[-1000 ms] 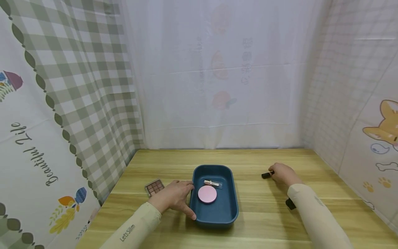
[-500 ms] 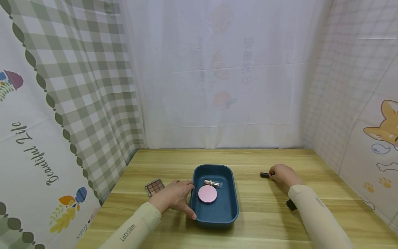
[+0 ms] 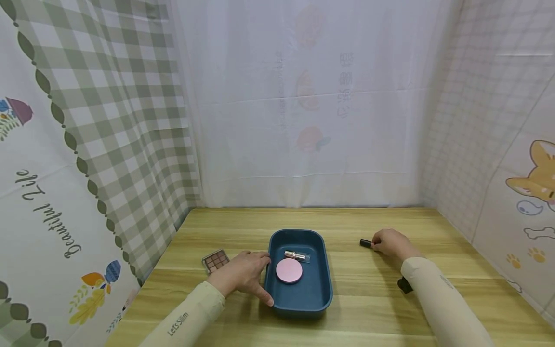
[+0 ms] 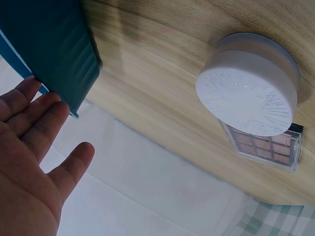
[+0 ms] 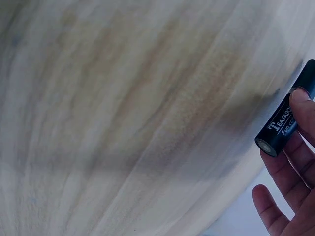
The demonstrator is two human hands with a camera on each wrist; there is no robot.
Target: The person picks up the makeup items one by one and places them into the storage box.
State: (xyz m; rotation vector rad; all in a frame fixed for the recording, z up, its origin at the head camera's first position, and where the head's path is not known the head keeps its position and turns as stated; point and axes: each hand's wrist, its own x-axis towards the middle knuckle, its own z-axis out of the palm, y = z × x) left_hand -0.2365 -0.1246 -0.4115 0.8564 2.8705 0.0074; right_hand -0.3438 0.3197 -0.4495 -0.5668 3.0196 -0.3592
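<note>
My left hand [image 3: 242,273] rests against the left side of a dark blue box [image 3: 321,294], its fingers straight at the rim. Inside the box lie a round pink compact [image 3: 289,271] and a lipstick [image 3: 297,256] with a clear cap. Over on the right, my right hand [image 3: 393,244] pinches a slim black cosmetic tube [image 3: 366,243] between thumb and fingers. White lettering runs along the black tube [image 5: 280,125] in the right wrist view; its far part is cut off by the frame edge.
An eyeshadow palette [image 3: 215,261] lies left of the box. A white round jar [image 4: 246,91] shows near it in the left wrist view, hidden in the head view. A black object [image 3: 405,285] sits partly behind the right sleeve. Curtains surround the wooden table [image 3: 243,221].
The black tube has shifted slightly left with my right hand, and its tilt has changed. My left hand and the box stay where they were.
</note>
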